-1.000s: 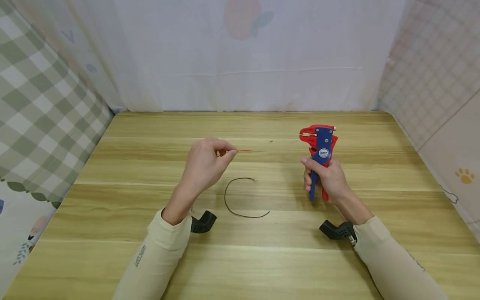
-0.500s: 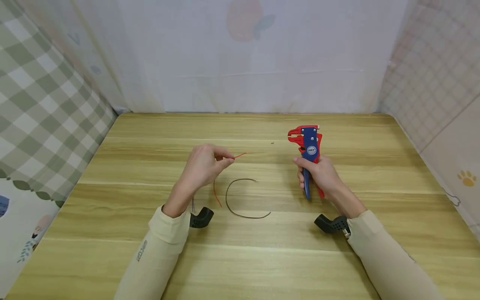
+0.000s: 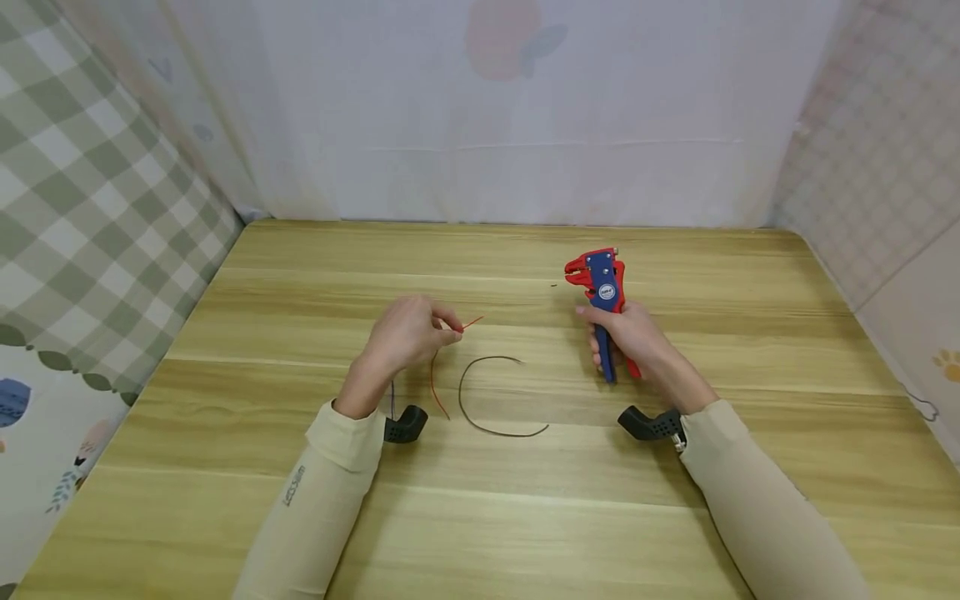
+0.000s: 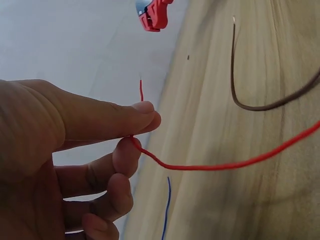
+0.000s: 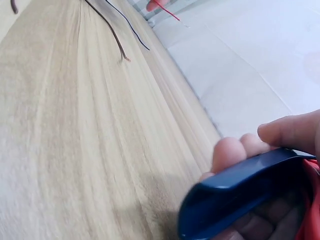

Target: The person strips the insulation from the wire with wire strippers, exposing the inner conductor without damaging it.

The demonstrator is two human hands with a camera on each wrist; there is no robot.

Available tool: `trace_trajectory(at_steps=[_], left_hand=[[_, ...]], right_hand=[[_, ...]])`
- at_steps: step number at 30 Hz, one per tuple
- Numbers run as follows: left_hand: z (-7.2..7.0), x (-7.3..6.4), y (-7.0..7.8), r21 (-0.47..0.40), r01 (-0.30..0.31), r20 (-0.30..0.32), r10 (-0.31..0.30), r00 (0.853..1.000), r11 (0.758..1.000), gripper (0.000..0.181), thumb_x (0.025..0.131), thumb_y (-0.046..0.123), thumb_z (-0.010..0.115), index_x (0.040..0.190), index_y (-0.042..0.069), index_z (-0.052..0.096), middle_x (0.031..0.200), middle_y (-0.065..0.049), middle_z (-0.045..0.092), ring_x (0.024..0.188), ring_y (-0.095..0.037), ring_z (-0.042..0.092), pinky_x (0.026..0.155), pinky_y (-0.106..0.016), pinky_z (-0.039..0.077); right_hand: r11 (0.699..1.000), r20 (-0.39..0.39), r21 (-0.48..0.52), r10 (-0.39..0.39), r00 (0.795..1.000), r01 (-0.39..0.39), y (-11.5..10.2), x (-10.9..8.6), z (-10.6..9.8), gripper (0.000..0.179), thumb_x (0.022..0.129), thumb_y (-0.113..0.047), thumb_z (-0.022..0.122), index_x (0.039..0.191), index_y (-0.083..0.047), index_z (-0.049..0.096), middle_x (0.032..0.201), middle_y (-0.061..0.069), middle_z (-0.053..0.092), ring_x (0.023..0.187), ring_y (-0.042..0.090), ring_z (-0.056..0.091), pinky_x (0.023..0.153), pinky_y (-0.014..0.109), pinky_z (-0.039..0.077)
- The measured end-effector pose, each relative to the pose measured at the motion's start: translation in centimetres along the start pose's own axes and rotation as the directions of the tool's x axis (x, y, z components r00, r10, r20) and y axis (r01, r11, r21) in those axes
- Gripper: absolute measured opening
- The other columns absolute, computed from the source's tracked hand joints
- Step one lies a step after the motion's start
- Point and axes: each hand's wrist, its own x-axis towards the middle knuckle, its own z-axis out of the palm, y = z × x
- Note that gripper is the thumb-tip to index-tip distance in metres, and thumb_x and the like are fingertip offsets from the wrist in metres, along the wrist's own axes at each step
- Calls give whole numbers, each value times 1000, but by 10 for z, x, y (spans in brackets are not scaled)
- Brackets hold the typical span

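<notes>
Between thumb and forefinger my left hand pinches a red wire near one end. A short bare tip shows at that end in both wrist views, and the long tail curves down toward the table. My right hand grips the handles of a blue and red wire stripper, held upright with its red nose pointing left. A gap separates the nose from the red wire's tip. On the table between the hands, a brown wire lies in a C-shaped curve. A blue wire lies beneath my left hand, partly hidden in the head view.
A tiny dark scrap lies on the wooden table left of the stripper's nose. Behind the table's far edge hangs a pale curtain. A green checked cloth covers the left side.
My right hand has brought the stripper leftward, closer to my left hand. The left hand has lowered slightly, and the red wire's tail has come into view below it.
</notes>
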Motion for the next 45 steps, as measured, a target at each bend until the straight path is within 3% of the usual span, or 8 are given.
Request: trace_trajectory(at_steps=[11, 21, 24, 28, 30, 35, 41, 45], left_hand=[[6, 6, -9, 116, 4, 75, -13, 997, 993, 8, 98, 22, 73, 103, 19, 78, 90, -2, 74, 82, -21, 63, 68, -35, 47], [9, 7, -13, 148, -8, 93, -5, 996, 989, 6, 97, 18, 71, 102, 18, 76, 86, -4, 66, 81, -23, 59, 67, -35, 46], [10, 8, -13, 159, -15, 94, -1, 996, 987, 3, 96, 19, 74, 99, 18, 74, 96, -6, 68, 87, -25, 60, 68, -38, 47], [13, 9, -13, 177, -25, 101, 7, 995, 984, 6, 95, 19, 77, 96, 17, 71, 129, -8, 69, 92, -28, 61, 71, -40, 48], [14, 10, -12, 189, -29, 104, 10, 995, 982, 7, 95, 19, 77, 96, 17, 71, 132, -9, 68, 93, -28, 61, 71, -40, 49], [16, 11, -11, 219, -34, 106, 11, 994, 975, 11, 94, 22, 79, 96, 17, 69, 108, -8, 69, 94, -28, 62, 73, -42, 50], [10, 12, -18, 191, 15, 84, -32, 996, 982, 15, 98, 29, 74, 104, 16, 69, 104, -5, 70, 88, -25, 61, 71, -40, 48], [-2, 12, -29, 153, 64, 29, -70, 997, 986, 19, 103, 29, 66, 113, 13, 69, 96, -7, 69, 79, -23, 59, 67, -37, 46]], right_hand=[[995, 133, 76, 55, 990, -65, -4, 3, -5, 33, 110, -28, 54, 120, 4, 49, 78, 4, 75, 71, 20, 79, 72, 38, 66], [993, 144, 99, 49, 988, -63, -5, 3, -5, 36, 111, -29, 52, 122, 5, 50, 77, 5, 75, 71, 22, 79, 72, 39, 66], [995, 147, 87, 40, 988, -53, -4, 3, -6, 37, 111, -30, 52, 122, 5, 50, 77, 5, 75, 71, 22, 79, 72, 39, 66], [996, 158, 73, 37, 987, -50, -4, 1, -7, 38, 111, -32, 53, 121, 4, 50, 78, 5, 74, 72, 22, 79, 72, 39, 66], [996, 164, 69, 38, 986, -50, -4, -1, -7, 38, 111, -32, 53, 121, 5, 50, 78, 6, 74, 73, 22, 79, 73, 39, 66], [997, 164, 68, 33, 986, -45, -5, -5, -6, 37, 111, -30, 51, 121, 6, 50, 79, 6, 74, 73, 22, 79, 73, 39, 66], [997, 150, 71, 21, 988, -32, -8, -9, -3, 40, 110, -31, 53, 122, 7, 50, 80, 7, 74, 74, 22, 79, 73, 40, 66], [998, 141, 65, 11, 990, -20, -9, -11, -2, 43, 109, -33, 57, 122, 7, 51, 80, 7, 74, 74, 22, 80, 73, 39, 66]])
